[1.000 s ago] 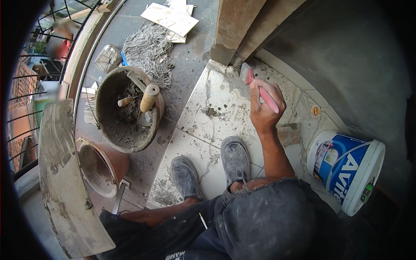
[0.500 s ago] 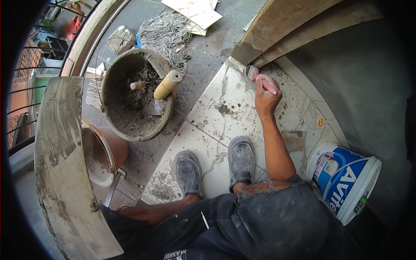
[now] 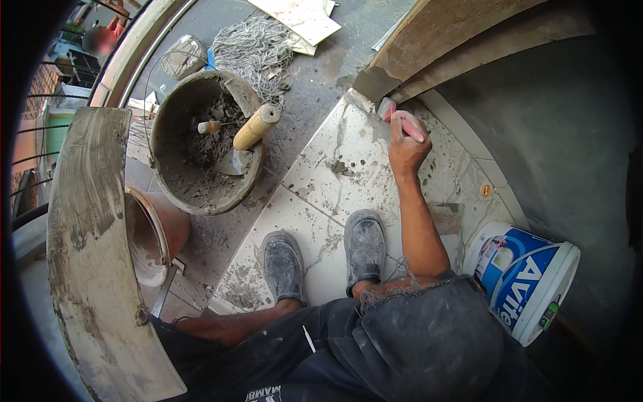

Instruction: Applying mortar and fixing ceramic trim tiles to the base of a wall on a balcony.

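Observation:
My right hand point(image 3: 410, 151) grips a pink-handled brush point(image 3: 386, 109), its head down on the cracked, mortar-spattered white tile floor point(image 3: 311, 167) at the foot of a wooden post point(image 3: 435, 33). My left hand is not in view. A long, mortar-smeared board point(image 3: 90, 261) stands along the left of the picture. Left of the tiles, a bucket point(image 3: 164, 167) holds grey mortar, a wooden-handled trowel point(image 3: 251, 130) and a smaller wooden-handled tool.
A terracotta-coloured bucket point(image 3: 171, 231) sits behind the board. A mop head point(image 3: 248, 50) and white tile pieces point(image 3: 298, 20) lie ahead. A blue-and-white pail point(image 3: 549, 268) tips by the right wall point(image 3: 556, 134). Beyond the railing point(image 3: 47, 124) is another person point(image 3: 110, 30).
The view has shifted, with the post and floor corner now further right in the picture. My right hand and brush have edged forward toward that corner, the hand still closed on the handle.

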Motion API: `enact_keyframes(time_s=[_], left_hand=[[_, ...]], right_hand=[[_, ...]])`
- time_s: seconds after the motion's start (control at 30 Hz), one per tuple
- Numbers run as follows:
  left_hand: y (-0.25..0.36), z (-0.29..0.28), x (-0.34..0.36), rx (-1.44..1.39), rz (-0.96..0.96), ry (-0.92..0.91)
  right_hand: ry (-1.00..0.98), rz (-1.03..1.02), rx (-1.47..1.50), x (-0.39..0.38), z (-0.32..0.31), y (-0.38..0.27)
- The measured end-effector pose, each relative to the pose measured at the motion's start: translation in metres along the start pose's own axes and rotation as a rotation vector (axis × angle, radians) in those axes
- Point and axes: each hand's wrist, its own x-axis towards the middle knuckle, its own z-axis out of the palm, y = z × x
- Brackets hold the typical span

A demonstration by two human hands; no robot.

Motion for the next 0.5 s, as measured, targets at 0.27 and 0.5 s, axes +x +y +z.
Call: enact_keyframes(time_s=[0.27,0.5], left_hand=[[0.003,0.072,0.011,0.041,-0.066,-0.192],[0.003,-0.007,-0.017,0.101,-0.029,-0.366]], right_hand=[[0.103,-0.099,0.104,0.034,-0.045,-0.101],[0.098,-0.303,0.072,0.017,-0.105,-0.105]])
